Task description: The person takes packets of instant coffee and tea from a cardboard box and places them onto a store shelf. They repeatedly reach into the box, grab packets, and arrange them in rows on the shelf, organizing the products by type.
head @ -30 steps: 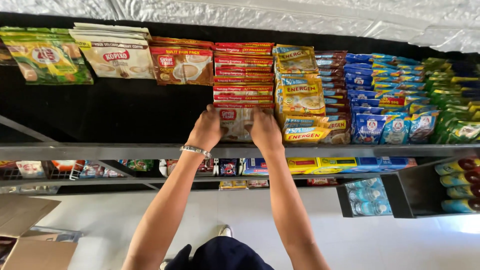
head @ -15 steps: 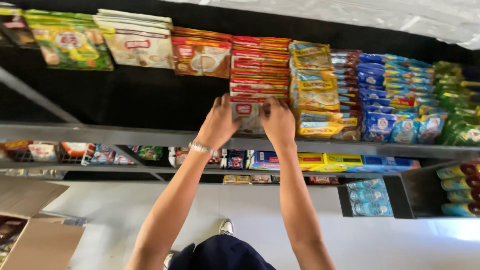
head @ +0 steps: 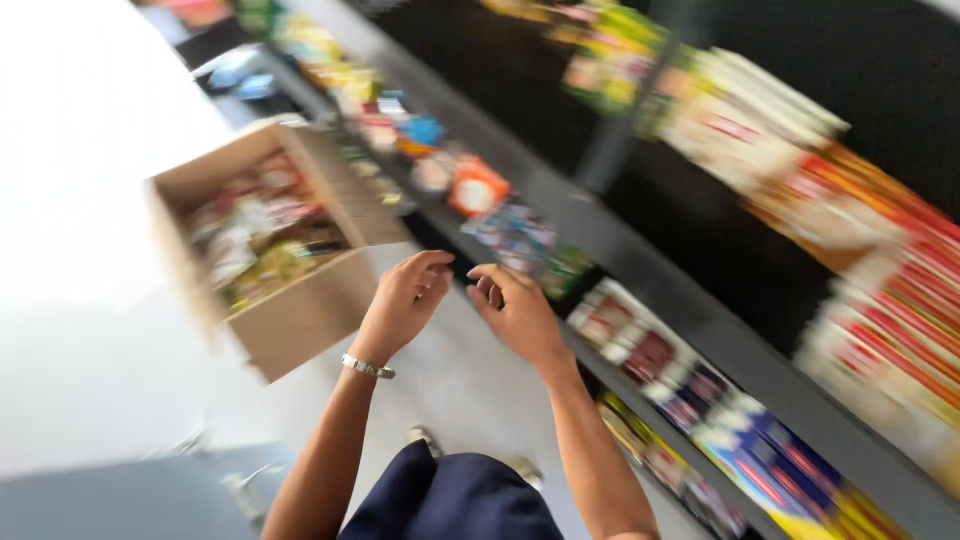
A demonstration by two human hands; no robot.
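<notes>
Both hands empty, mid-air, in front of shelves. Left hand [head: 405, 300] w/ fingers loosely curled, nothing in grip; metal bracelet [head: 367, 367] on wrist. Right hand [head: 515, 310] just beside it, fingers half bent & spread, palm down, holding nothing. Fingertips of the 2 hands near each other, not touching. Nearest thing: cardboard box [head: 300, 320] on white floor [head: 90, 330], to the left of left hand, open top, filled w/ mixed snack packets [head: 255, 235] — too blurred to tell kinds. Hands apart from box, no contact. Behind hands: dark shelf rack [head: 690, 310] running diag across frame. Lower shelf has small packets [head: 478, 188], orange/blue, blurred. Upper shelf at right has stacked red packs [head: 900, 300] & pale packs [head: 760, 110]. Blue-yellow packs [head: 770, 470] on low shelf bottom right. Person's dark clothing [head: 455, 500] at bottom centre. Whole frame motion-blurred, detail limited.
</notes>
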